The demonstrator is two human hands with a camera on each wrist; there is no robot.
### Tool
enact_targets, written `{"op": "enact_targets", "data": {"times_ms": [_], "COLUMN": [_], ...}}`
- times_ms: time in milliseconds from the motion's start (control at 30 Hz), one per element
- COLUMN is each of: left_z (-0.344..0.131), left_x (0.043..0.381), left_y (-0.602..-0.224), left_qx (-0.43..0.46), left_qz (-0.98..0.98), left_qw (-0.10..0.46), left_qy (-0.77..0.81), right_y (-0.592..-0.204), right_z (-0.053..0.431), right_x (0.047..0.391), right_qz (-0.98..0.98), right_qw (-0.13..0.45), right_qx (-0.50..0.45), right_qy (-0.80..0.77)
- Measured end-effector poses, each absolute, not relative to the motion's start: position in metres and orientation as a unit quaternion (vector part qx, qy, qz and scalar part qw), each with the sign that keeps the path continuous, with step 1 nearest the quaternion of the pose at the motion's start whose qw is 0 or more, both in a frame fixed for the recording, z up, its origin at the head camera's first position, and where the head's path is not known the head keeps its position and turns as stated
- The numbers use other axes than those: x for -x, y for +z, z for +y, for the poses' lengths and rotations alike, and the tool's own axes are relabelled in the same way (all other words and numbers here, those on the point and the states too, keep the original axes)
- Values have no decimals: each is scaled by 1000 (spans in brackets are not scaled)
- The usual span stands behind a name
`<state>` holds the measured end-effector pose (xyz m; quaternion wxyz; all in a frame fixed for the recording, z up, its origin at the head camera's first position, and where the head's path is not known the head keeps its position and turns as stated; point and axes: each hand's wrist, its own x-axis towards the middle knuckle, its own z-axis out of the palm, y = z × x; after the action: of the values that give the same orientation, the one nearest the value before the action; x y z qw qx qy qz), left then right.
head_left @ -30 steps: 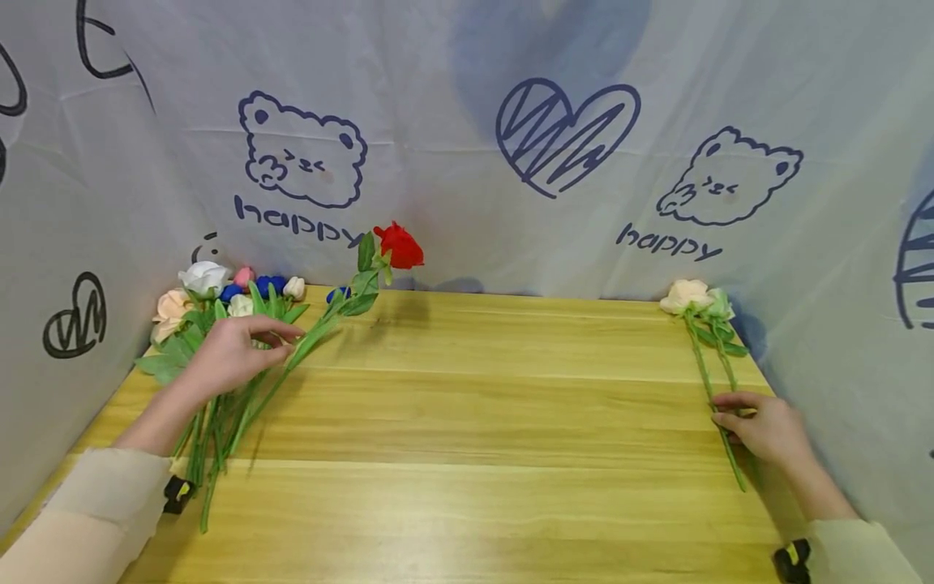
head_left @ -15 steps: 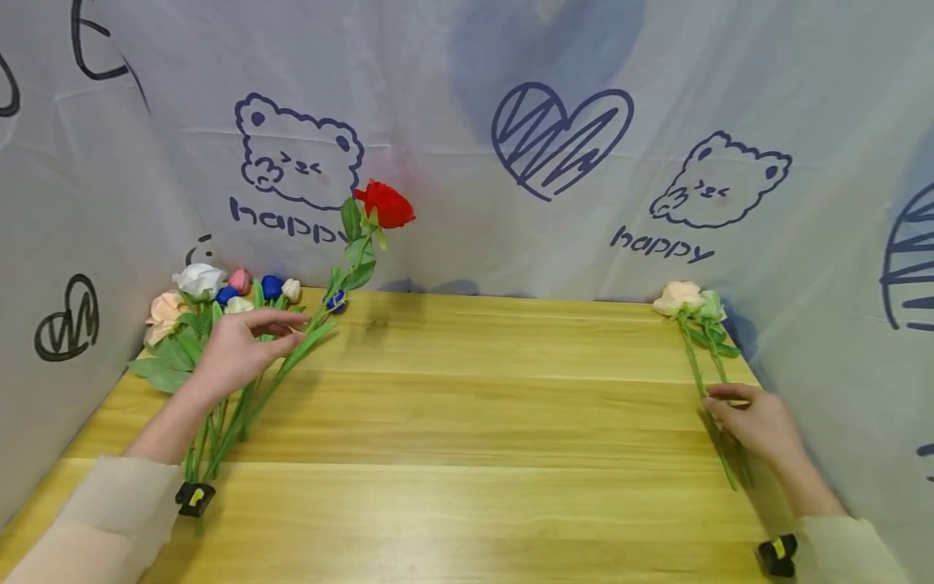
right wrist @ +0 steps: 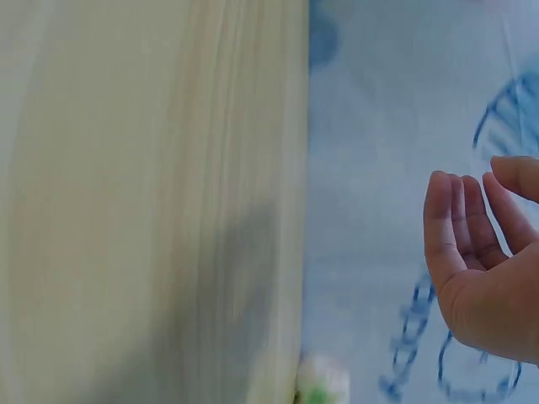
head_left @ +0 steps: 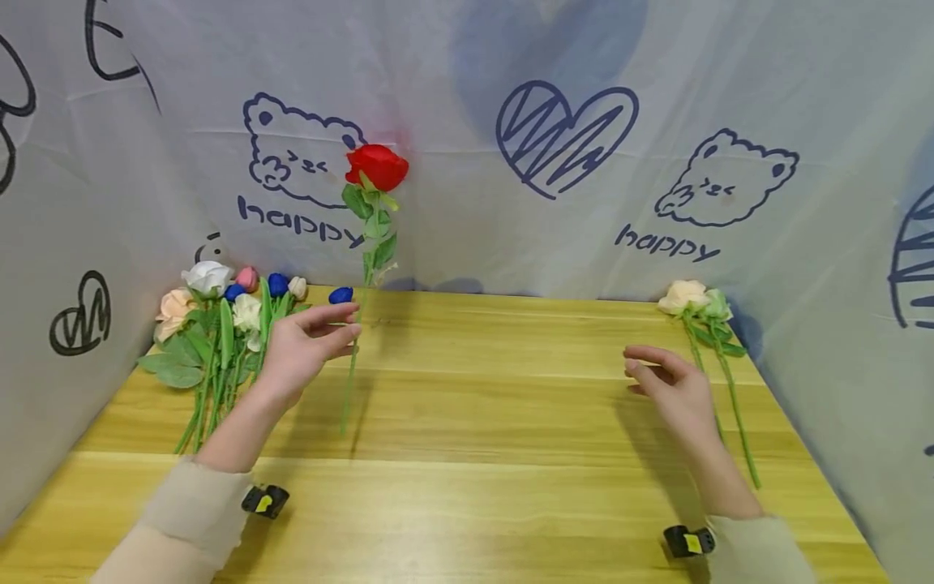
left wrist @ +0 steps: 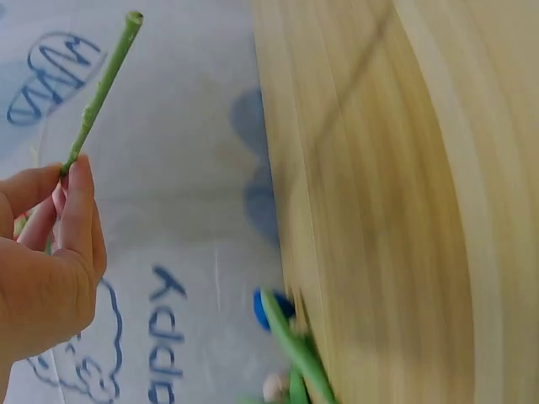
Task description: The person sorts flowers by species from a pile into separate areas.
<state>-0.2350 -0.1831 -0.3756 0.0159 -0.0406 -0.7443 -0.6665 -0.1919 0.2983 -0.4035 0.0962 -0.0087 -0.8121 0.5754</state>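
A red rose [head_left: 377, 168] with a long green stem stands nearly upright in the head view. Its stem [left wrist: 99, 94] is pinched between thumb and fingertips of my left hand [head_left: 310, 345], and the lower end hangs over the table. My right hand [head_left: 671, 393] hovers over the right side of the table, fingers loosely bent and holding nothing. Behind it lie a cream rose [head_left: 684, 297] and a pale green rose [head_left: 718, 306], their stems pointing toward me. In the right wrist view the palm [right wrist: 497, 295] is bare.
A bunch of flowers lies at the left, with a white rose [head_left: 207, 278], a peach rose [head_left: 175, 312], a pink bud [head_left: 247, 278] and several others. A blue bud [head_left: 340, 295] lies near the back edge. Printed cloth [head_left: 452, 211] walls the wooden table [head_left: 496, 422] at back and sides.
My left hand has drawn the red rose up and rightward out of the bunch, turning it upright. The right hand has let go of the right-hand stems and moved left.
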Motion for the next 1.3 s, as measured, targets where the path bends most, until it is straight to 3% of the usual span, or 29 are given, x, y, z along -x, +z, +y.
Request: {"op": "enact_targets", "data": {"times_ms": [233,600,1300], "left_z": [-135,-64,-34], "left_x": [242,249,240], "left_y": [-380,-392,-412], "left_qx": [35,8,4], "left_qz": [-707,-619,-595], "left_qw": [-1,5,3], "left_qy": [-706,-785,-804], "right_y": [-402,-405,-422], "right_z": [233,151,142], "right_x": [198,195,188], "right_qz": [-764,-727,-760], "right_qw": [64,-61,-91], "right_qx": [-61,-139,-100], "right_qy": [639,669,635]}}
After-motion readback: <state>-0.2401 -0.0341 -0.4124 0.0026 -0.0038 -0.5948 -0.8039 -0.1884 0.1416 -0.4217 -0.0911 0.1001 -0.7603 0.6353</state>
